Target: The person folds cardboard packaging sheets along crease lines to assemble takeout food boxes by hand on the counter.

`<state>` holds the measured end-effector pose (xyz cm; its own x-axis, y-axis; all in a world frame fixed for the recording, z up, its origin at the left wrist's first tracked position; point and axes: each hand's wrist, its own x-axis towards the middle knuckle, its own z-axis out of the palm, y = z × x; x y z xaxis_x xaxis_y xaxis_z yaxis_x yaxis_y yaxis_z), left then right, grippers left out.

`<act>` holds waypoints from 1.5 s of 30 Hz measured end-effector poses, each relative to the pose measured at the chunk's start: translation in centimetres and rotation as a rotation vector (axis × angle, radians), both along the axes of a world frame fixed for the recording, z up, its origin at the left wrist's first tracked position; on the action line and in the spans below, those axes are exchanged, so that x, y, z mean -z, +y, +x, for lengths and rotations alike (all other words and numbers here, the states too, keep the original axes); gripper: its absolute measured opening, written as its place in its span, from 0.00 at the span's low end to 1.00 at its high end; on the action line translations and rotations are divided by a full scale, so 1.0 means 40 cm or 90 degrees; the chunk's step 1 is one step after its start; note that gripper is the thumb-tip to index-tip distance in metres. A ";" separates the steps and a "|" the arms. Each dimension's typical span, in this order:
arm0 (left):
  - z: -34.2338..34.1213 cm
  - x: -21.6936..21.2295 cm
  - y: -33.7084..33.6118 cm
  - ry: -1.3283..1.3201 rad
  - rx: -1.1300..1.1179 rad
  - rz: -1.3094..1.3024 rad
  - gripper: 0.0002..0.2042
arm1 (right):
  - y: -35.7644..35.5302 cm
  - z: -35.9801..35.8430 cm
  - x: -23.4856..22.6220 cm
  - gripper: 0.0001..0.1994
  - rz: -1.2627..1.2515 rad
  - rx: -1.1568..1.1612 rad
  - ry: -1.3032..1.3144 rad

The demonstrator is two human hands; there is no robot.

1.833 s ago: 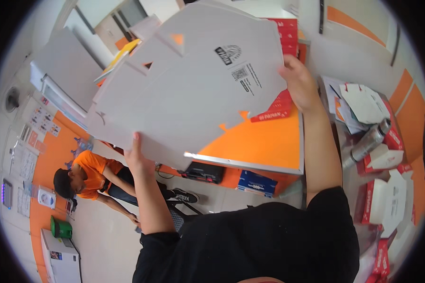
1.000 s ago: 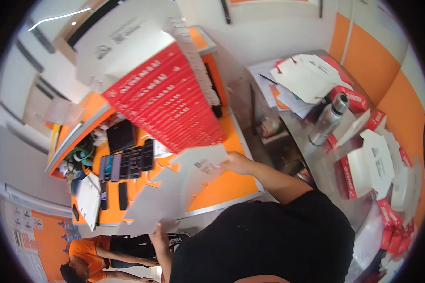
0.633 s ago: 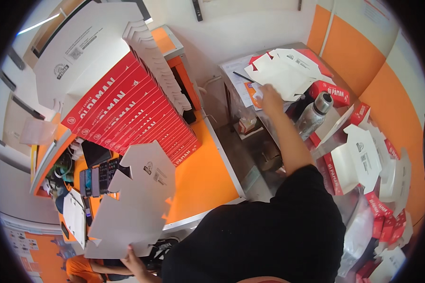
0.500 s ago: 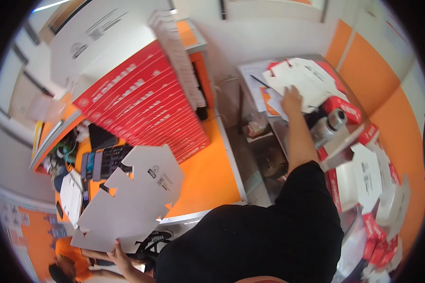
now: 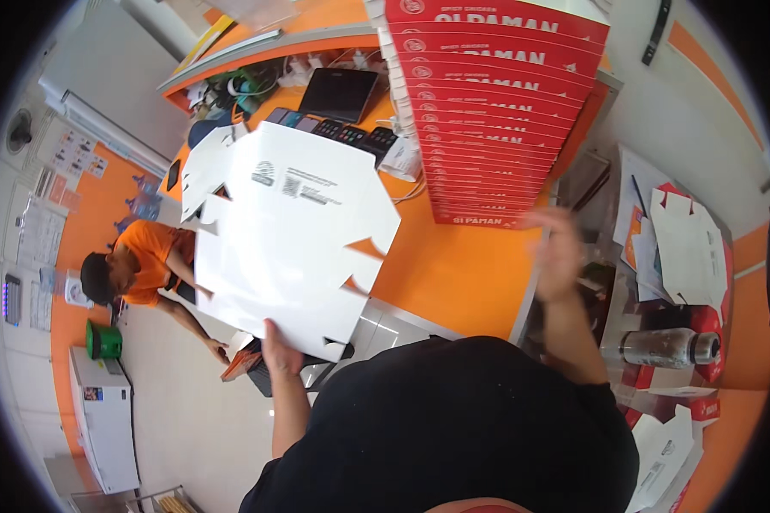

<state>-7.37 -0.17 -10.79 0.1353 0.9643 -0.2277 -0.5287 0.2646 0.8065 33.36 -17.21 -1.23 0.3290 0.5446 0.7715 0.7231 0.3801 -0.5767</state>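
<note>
My left hand [image 5: 281, 349] grips the lower edge of a flat white cardboard box blank [image 5: 295, 231], thumb on its face. The blank has notches and tabs along its sides and small dark print. Blurred by motion, my right hand [image 5: 559, 252] hangs beside the lower right corner of a tall stack of red and white folded boxes [image 5: 496, 128], fingers apart with nothing in them. That stack stands on the orange counter [image 5: 453, 274]. A second white blank [image 5: 207, 171] lies partly hidden behind the held one.
Phones and card terminals [image 5: 342, 132] and a dark tablet [image 5: 338, 92] lie at the counter's back. To the right, a side table bears a flat white blank [image 5: 689, 248] and a metal bottle [image 5: 669, 348]. A person in orange [image 5: 150, 256] bends at the left.
My right hand has left the white blank on the side table and come over beside the red stack. My left hand has raised the held blank. The view has swung left.
</note>
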 end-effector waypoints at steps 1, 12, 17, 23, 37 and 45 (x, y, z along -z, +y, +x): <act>0.020 0.018 -0.016 0.002 -0.003 -0.027 0.25 | 0.056 -0.084 0.036 0.19 -0.123 -0.188 0.229; 0.085 0.134 -0.199 0.074 0.048 -0.166 0.22 | 0.227 -0.335 0.323 0.22 -0.441 -0.388 0.929; 0.051 0.114 -0.177 0.020 0.038 -0.100 0.21 | 0.286 -0.328 0.204 0.20 -0.446 -0.469 0.771; -0.108 0.001 -0.064 -0.182 -0.171 0.093 0.25 | 0.390 -0.315 0.124 0.16 -0.323 -0.602 0.675; 0.044 -0.104 -0.062 0.407 0.122 0.195 0.12 | 0.344 -0.092 0.056 0.09 -0.382 -0.470 0.319; 0.097 -0.051 -0.068 0.321 0.124 0.185 0.14 | 0.292 -0.091 0.270 0.15 -0.364 -0.418 0.444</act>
<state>-3.50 -2.87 -8.77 0.2594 0.9649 -0.0410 -0.0270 0.0497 0.9984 29.70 -5.53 -12.04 0.1100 0.9879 0.1097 -0.0719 0.1180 -0.9904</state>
